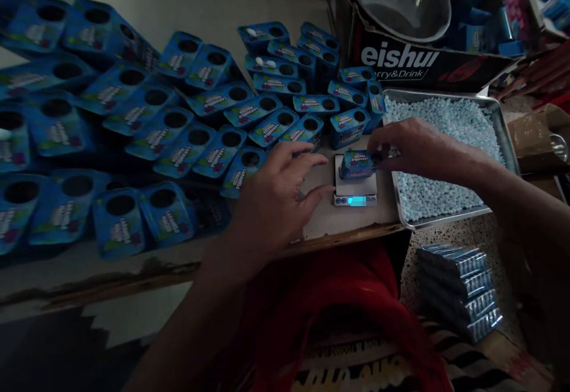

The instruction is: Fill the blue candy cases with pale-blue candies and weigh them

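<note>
A small digital scale (356, 187) with a lit display sits near the table's front edge. One blue printed candy box (356, 165) rests on its platform, with a dark round opening at its right end. My right hand (412, 145) is at that opening, fingers curled in toward the thumb; what they hold is mostly hidden. My left hand (289, 187) is to the left of the scale, thumb and fingers apart, holding nothing. Right of the scale, under my right hand and forearm, lies a metal tray (449, 221) full of small pale-blue candies (445, 119).
Many blue boxes (218, 153) with round openings stand across the table's left and middle; a few have white candies on top. Behind the tray is a black carton (401, 65) with a metal bowl (401, 0). Stacked silvery packs (461, 291) are below right, beside a brown bag (541, 136).
</note>
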{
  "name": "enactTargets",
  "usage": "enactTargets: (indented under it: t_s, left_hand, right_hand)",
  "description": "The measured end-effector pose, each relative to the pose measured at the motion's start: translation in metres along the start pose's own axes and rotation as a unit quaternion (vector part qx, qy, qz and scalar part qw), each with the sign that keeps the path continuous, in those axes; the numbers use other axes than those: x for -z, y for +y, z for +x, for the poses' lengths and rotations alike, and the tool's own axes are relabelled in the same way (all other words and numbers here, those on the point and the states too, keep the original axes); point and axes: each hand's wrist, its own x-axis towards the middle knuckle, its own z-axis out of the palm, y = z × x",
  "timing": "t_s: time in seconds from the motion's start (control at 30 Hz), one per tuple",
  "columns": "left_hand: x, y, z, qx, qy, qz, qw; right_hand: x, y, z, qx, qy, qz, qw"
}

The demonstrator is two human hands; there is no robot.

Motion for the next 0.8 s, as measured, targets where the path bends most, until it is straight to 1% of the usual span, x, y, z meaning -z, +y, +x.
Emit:
enactTargets:
  t_s: [0.17, 0.3, 0.4, 0.53, 0.67, 0.8]
  left_hand:
    - [0.003, 0.001, 0.001, 0.001, -0.01, 0.001, 1.0]
    - [0.006, 0.001, 0.001, 0.014, -0.017, -0.002, 1.0]
    - [0.007, 0.001, 0.0, 0.008, -0.014, 0.005, 1.0]
    - [0.006, 0.003, 0.0, 0.007, -0.03, -0.001, 1.0]
    - [0.008, 0.008, 0.001, -0.006, -0.03, 0.01, 0.999]
    - [0.012, 0.015, 0.002, -0.001, -0.037, -0.004, 0.999]
  right_hand:
    - [-0.007, 0.001, 0.003, 0.01, 0.051, 0.008, 0.999]
    - [-0.012, -0.001, 0.003, 0.003, 0.065, 0.029, 0.997]
    - [-0.014, -0.001, -0.001, -0.011, 0.081, 0.044, 0.996]
    - [-0.017, 0.0, -0.005, -0.017, 0.093, 0.06, 0.994]
    - [-0.018, -0.001, -0.006, -0.01, 0.107, 0.066, 0.992]
    - [-0.016, -0.003, -0.006, -0.012, 0.118, 0.07, 0.99]
